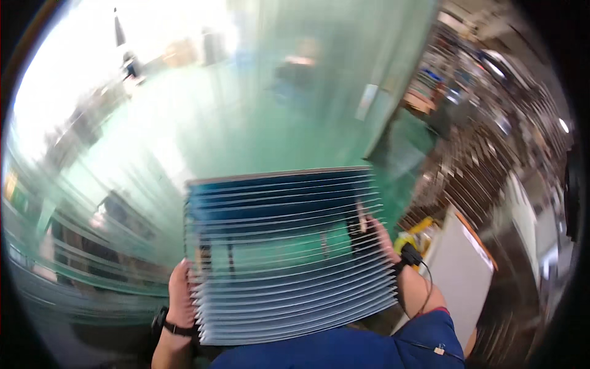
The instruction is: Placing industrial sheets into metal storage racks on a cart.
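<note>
A wide slatted panel [295,307], shiny and metal-looking, is held in front of my body. Its many thin parallel slats run from side to side, and green shows through the gaps in its middle. My left hand [179,288] is closed on the panel's left edge, with most of its fingers hidden behind the slats. At the right edge my right hand [382,240] grips it higher up, and part of those fingers shows through the gaps. A dark strap circles each wrist, and a cable runs from the right one.
Green floor [141,141] spreads ahead, smeared by motion. A tall pale green panel or door [344,80] stands ahead. To the right are a white board with an orange edge [458,264], a yellow object [421,227] and blurred rows of stacked brown pieces [467,166]. Farther off is a blurred figure [298,71].
</note>
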Motion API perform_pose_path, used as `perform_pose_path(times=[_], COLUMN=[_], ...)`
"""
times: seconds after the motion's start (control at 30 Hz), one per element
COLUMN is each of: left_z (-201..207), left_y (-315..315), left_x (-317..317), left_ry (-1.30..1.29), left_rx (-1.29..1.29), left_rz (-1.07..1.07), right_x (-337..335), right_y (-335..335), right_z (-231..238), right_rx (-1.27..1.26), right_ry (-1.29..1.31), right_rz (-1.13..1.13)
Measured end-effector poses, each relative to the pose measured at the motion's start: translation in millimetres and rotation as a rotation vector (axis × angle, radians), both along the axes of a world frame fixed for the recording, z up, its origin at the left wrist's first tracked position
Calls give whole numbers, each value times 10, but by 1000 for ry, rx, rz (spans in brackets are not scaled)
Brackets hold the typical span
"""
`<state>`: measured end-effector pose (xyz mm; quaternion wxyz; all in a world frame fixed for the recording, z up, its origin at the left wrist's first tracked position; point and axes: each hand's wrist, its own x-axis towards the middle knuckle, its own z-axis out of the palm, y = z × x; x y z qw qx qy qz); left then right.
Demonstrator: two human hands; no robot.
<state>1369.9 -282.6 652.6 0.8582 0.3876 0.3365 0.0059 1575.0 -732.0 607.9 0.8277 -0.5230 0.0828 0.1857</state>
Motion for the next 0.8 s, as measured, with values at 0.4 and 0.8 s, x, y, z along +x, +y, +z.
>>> perform_pose_path(times=[0.4,0.8], left_z=[-64,167], left_y=[383,1507], left_x=[1089,2462], left_ry=[107,95], left_rx=[344,482], left_rz=[395,441], right_x=[2453,3844], right_y=[1395,2948], right_z=[-149,43], right_rx=[-49,-45], right_ry=[147,162], right_rz=[362,442])
